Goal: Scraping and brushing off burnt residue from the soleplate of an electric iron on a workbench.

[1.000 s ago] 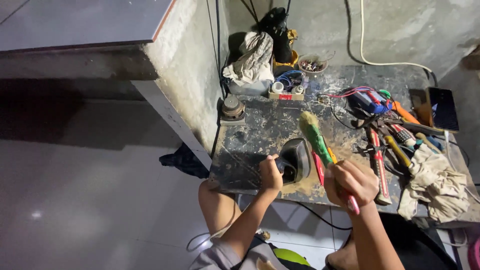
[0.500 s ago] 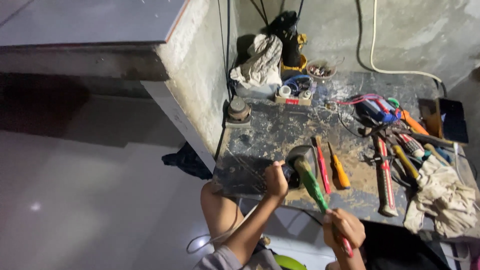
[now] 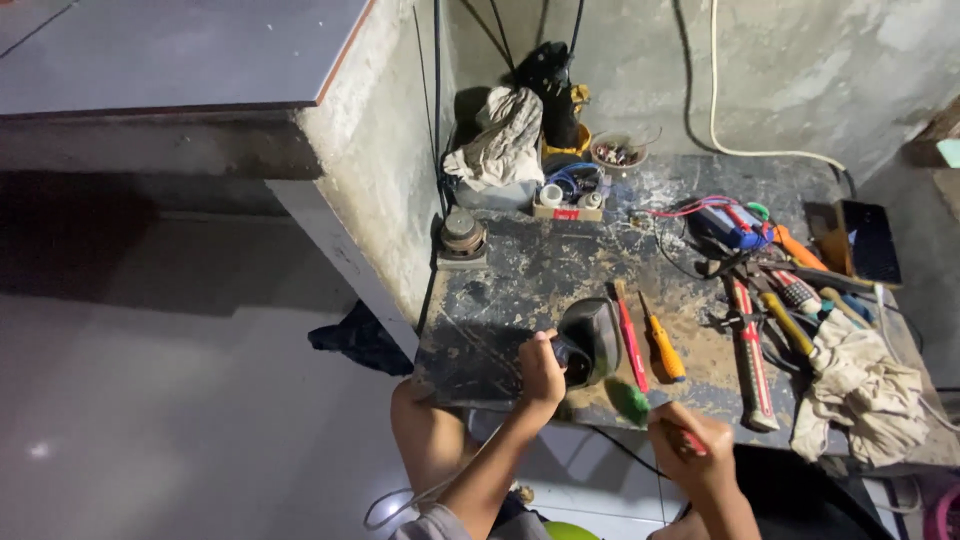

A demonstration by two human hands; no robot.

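Stained worktop [image 3: 560, 270] against concrete wall. Left hand [image 3: 541, 366] closed on black housing [image 3: 590, 340] at front edge; right hand [image 3: 690, 445] gripping green-tipped brush [image 3: 632, 402] (bristles just short of housing). Cleaning appears unfinished.

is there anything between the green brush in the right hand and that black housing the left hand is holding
Nothing visible. The right hand holds the green brush just right of the black housing, which the left hand grips. Only bare bench shows in the gap; the orange screwdriver lies off to the right.
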